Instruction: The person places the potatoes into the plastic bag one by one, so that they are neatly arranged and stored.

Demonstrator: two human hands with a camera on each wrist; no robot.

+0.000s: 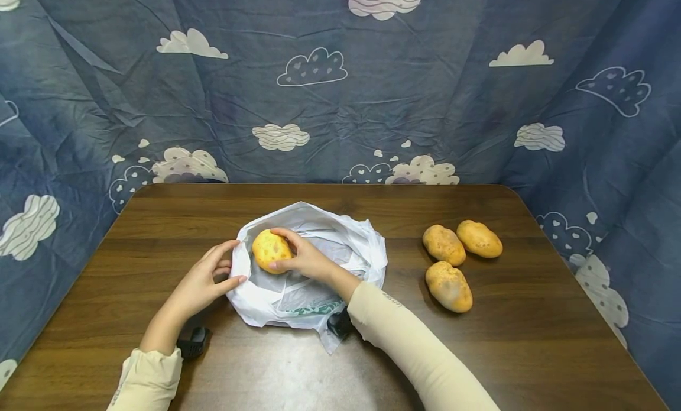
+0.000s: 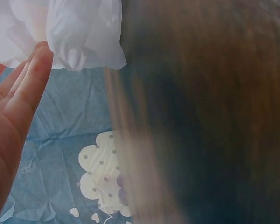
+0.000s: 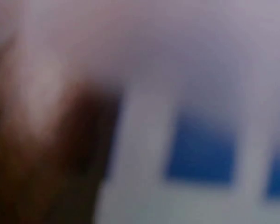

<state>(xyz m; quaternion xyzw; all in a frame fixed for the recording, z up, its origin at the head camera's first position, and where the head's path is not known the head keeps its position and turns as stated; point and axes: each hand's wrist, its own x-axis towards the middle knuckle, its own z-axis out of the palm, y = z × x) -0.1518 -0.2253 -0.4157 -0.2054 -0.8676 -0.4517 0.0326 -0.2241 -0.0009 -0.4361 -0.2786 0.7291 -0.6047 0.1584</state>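
A white plastic bag (image 1: 372,251) lies with its mouth spread wide on the wooden table. Inside its left part is a yellow potato (image 1: 268,249), which my right hand (image 1: 303,257) grips with the thumb on the near side and fingers over the far side. My left hand (image 1: 204,281) is at the bag's left rim, thumb and fingers spread apart, fingertips against the plastic. In the left wrist view, the fingers of the left hand (image 2: 18,102) reach up nearly straight to the white bag (image 2: 84,37). The right wrist view is a close blur of pale plastic (image 3: 144,140) with blue patches.
Three more potatoes sit in a group on the right: one potato (image 1: 444,245) beside a second (image 1: 479,239), and a third (image 1: 449,287) nearer. The wooden table (image 1: 532,328) meets a blue cloud-patterned cloth (image 1: 319,115) behind and at both sides.
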